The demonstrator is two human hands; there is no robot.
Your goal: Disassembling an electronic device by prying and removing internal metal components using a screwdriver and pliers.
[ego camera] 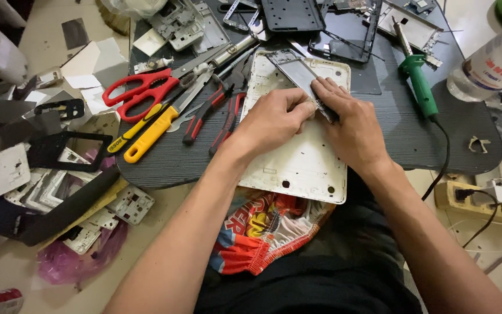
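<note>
Gripping grey phone frame (298,74): both hands (315,119), over white tablet shell (303,163).

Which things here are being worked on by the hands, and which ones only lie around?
In hand:
left hand
right hand
grey phone part
white back cover

Lying about:
red scissors
yellow screwdriver
red pliers
green soldering iron
plastic bottle

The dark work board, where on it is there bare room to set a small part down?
The dark work board is bare to the right of the green soldering iron, up to the plastic bottle. A narrower strip lies between the right hand and the iron. Left of the white back cover, scissors, pliers and a yellow screwdriver crowd it; the top edge is heaped with frames.
</note>
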